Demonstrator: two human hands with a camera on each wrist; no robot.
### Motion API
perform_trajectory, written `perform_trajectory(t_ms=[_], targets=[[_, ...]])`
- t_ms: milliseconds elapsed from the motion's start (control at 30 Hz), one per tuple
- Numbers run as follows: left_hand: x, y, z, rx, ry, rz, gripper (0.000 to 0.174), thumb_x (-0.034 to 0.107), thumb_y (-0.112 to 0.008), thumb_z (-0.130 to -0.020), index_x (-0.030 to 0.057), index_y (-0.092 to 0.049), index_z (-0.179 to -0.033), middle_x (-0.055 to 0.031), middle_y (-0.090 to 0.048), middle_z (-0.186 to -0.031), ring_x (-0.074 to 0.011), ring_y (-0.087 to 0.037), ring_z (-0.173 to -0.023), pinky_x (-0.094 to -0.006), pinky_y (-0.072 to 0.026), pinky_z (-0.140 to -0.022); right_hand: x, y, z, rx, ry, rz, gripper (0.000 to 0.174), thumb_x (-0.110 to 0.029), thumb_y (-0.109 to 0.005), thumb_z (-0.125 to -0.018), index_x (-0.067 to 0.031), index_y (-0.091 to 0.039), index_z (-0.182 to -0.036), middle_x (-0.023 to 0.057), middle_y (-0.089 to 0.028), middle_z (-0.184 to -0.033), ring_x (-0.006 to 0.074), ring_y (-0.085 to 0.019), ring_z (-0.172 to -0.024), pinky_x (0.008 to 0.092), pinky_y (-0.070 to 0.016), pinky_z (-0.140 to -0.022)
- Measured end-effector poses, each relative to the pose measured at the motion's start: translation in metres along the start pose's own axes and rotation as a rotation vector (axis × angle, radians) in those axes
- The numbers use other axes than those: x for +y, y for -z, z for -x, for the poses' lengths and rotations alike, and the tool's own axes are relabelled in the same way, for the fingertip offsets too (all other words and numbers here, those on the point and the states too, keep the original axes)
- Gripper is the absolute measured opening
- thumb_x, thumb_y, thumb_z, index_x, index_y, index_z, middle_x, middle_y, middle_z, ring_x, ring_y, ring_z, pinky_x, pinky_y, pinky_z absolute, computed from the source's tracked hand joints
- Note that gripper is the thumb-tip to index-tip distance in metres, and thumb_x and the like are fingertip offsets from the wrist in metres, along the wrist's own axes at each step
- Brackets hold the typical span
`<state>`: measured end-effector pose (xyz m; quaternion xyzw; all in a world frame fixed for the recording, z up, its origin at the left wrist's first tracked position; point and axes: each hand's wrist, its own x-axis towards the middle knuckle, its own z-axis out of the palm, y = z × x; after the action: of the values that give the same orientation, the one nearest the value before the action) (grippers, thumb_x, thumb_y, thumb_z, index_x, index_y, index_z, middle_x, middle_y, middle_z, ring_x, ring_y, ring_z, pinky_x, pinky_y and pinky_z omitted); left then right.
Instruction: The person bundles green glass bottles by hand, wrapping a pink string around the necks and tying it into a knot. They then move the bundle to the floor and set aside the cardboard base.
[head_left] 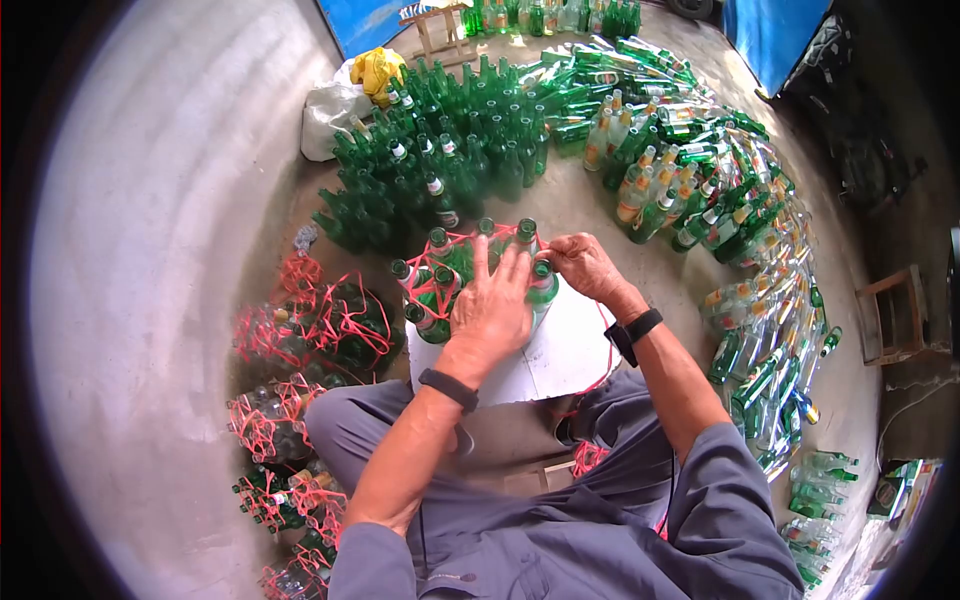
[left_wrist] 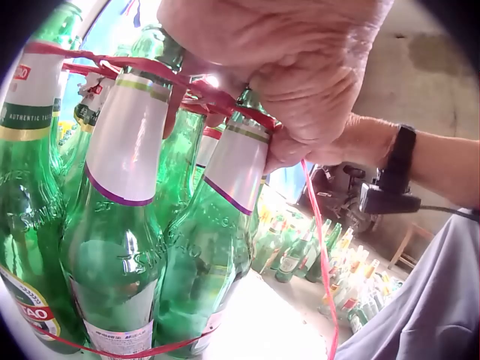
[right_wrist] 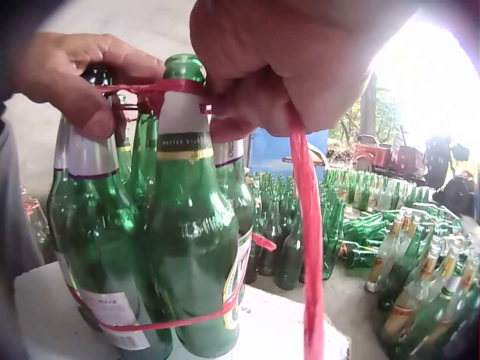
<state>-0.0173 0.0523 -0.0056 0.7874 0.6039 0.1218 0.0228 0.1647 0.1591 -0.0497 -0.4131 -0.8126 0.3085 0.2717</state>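
While the bottles (right_wrist: 187, 225) stand upright, necks up, the left hand (head_left: 490, 312) curls over their tops. Right hand (head_left: 585, 265) pinches the red strap (right_wrist: 307, 255) right beside them

Two hands showed, the left hand (head_left: 490, 310) and the right hand (head_left: 585, 265), each wearing one black wristband (head_left: 448, 388). One red string (right_wrist: 307, 225) hung from the right hand. The bundle (head_left: 450, 280) under them showed at least seven bottle tops. At least five tied bundles (head_left: 300, 330) lay to the left. There was one white sack (head_left: 330, 115) and one wooden stool (head_left: 893, 315). The loose bottles (head_left: 650, 180) were too many to count.
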Motion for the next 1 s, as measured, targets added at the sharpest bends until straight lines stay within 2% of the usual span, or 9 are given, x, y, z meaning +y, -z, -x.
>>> perform_trajectory(t_ms=[133, 233, 267, 433, 533, 600, 667, 900, 1000], targets=[[0.002, 0.003, 0.002, 0.071, -0.031, 0.018, 0.069, 0.010, -0.065, -0.076, 0.0013, -0.047, -0.141, -0.0146, -0.049, -0.147, -0.0527, -0.029, -0.144, -0.0468, -0.0585, -0.095, -0.004, -0.001, 0.011, -0.029, -0.160, -0.316, 0.035, -0.034, -0.065, -0.098, -0.0016, -0.073, -0.108, 0.0125, -0.067, -0.071, 0.0135, -0.058, -0.066, 0.0356, -0.0501, -0.068], [0.000, 0.001, 0.007, 0.109, -0.053, 0.050, 0.071, 0.013, -0.067, -0.076, 0.0023, -0.046, -0.143, -0.0147, -0.048, -0.149, -0.0506, -0.028, -0.145, -0.0506, -0.0552, -0.097, -0.006, -0.009, 0.014, 0.047, -0.216, -0.321, 0.037, -0.035, -0.063, -0.099, -0.0001, -0.072, -0.108, 0.0118, -0.067, -0.070, 0.0125, -0.058, -0.067, 0.0344, -0.0504, -0.069], [0.000, 0.000, 0.010, 0.129, -0.049, 0.031, 0.072, 0.016, -0.068, -0.077, 0.0030, -0.047, -0.145, -0.0159, -0.045, -0.153, -0.0483, -0.027, -0.147, -0.0541, -0.0470, -0.104, -0.004, -0.016, 0.015, 0.121, -0.156, -0.398, 0.044, -0.035, -0.063, -0.100, 0.0075, -0.067, -0.091, 0.0085, -0.056, -0.062, 0.0131, -0.049, -0.062, 0.0347, -0.0455, -0.061], [0.009, -0.006, 0.034, 0.281, -0.014, 0.023, 0.077, 0.022, -0.074, -0.077, 0.0030, -0.046, -0.147, -0.0215, -0.035, -0.160, -0.0438, -0.023, -0.151, -0.0608, -0.0232, -0.117, -0.020, -0.012, 0.023, 0.156, -0.214, -0.351, 0.045, -0.041, -0.061, -0.100, 0.0024, -0.070, -0.091, 0.0082, -0.059, -0.065, 0.0136, -0.053, -0.064, 0.0354, -0.0470, -0.064], [0.008, -0.007, 0.062, 0.340, 0.221, 0.099, 0.088, 0.029, -0.080, -0.076, 0.0032, -0.040, -0.151, -0.0240, -0.026, -0.163, -0.0431, -0.014, -0.154, -0.0608, -0.0093, -0.121, -0.023, -0.011, 0.024, 0.164, -0.266, -0.359, 0.046, -0.044, -0.059, -0.099, -0.0005, -0.070, -0.090, 0.0072, -0.060, -0.066, 0.0140, -0.055, -0.065, 0.0357, -0.0474, -0.065], [0.006, -0.006, 0.074, 0.347, 0.237, 0.112, 0.090, 0.029, -0.080, -0.077, 0.0033, -0.038, -0.152, -0.0242, -0.025, -0.163, -0.0435, -0.013, -0.154, -0.0617, -0.0085, -0.121, -0.028, -0.009, 0.026, 0.142, -0.291, -0.357, 0.046, -0.045, -0.059, -0.099, -0.0016, -0.071, -0.090, 0.0066, -0.061, -0.066, 0.0143, -0.056, -0.065, 0.0358, -0.0474, -0.065], [0.007, 0.001, 0.079, 0.321, 0.271, 0.057, 0.094, 0.033, -0.080, -0.077, 0.0039, -0.034, -0.154, -0.0243, -0.020, -0.164, -0.0436, -0.011, -0.154, -0.0630, -0.0079, -0.120, -0.037, -0.004, 0.025, 0.115, -0.345, -0.408, 0.034, -0.027, -0.062, -0.101, 0.0030, -0.071, -0.115, -0.0010, -0.066, -0.074, 0.0054, -0.053, -0.074, 0.0267, -0.0487, -0.069], [-0.013, -0.016, 0.070, 0.376, 0.361, 0.113, 0.097, 0.041, -0.082, -0.076, 0.0062, -0.034, -0.154, -0.0195, -0.024, -0.165, -0.0422, -0.012, -0.154, -0.0605, -0.0145, -0.120, -0.030, -0.014, 0.029, 0.177, -0.232, -0.313, 0.031, -0.026, -0.062, -0.102, 0.0012, -0.073, -0.112, -0.0045, -0.064, -0.072, 0.0053, -0.053, -0.071, 0.0264, -0.0477, -0.068], [-0.030, -0.022, 0.070, 0.392, 0.281, 0.183, 0.097, 0.039, -0.082, -0.076, 0.0076, -0.035, -0.154, -0.0157, -0.024, -0.166, -0.0407, -0.011, -0.155, -0.0679, -0.0173, -0.115, -0.025, -0.028, 0.039, 0.216, -0.288, -0.454, 0.031, -0.027, -0.062, -0.101, 0.0004, -0.075, -0.094, 0.0006, -0.060, -0.064, 0.0072, -0.051, -0.065, 0.0300, -0.0462, -0.063]])
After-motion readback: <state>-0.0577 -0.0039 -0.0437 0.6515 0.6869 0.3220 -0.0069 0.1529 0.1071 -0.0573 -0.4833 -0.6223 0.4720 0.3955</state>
